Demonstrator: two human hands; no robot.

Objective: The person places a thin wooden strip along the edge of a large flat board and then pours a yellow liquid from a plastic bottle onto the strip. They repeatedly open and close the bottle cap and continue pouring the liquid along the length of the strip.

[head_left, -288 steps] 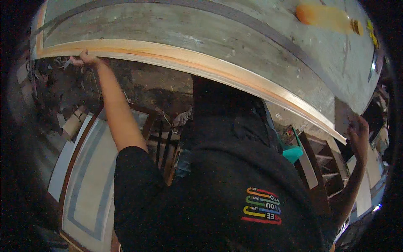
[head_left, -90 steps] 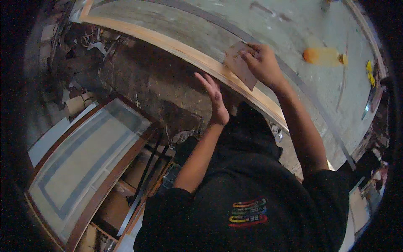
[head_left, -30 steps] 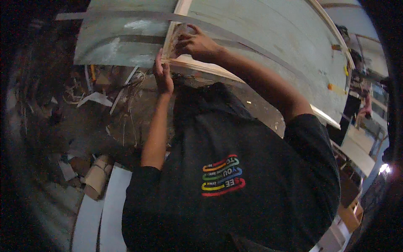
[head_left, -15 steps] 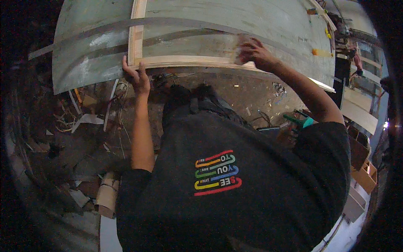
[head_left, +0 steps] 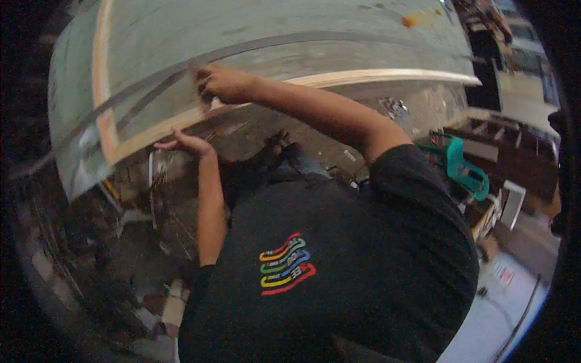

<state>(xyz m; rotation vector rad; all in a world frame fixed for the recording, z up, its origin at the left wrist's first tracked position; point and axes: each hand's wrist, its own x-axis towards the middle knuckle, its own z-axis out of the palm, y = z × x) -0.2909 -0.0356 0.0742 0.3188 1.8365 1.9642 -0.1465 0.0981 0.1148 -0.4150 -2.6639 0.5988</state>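
A pale wooden frame (head_left: pixel 387 75) lies on a large grey-green panel in front of me, its near rail along the panel's front edge. My left hand (head_left: pixel 192 144) is just under that rail near the left corner, fingers stretched apart and holding nothing. Over the near rail, a little right of the corner, my right hand (head_left: pixel 225 85) is bent with curled fingers. Motion blur hides its fingertips, and what they hold cannot be made out. A dark strip (head_left: pixel 284 40) runs across the panel (head_left: pixel 315 15) beyond my hands.
Under the panel's left side the floor holds dark scraps and offcuts. A green plastic chair (head_left: pixel 465 169) stands at the right, near a wooden shelf unit (head_left: pixel 493 130). An orange object (head_left: pixel 410 21) sits on the panel's far right part.
My right hand has swept left along the near rail, towards the left corner. My left hand has left the corner post and its fingers have spread. The whole view has turned.
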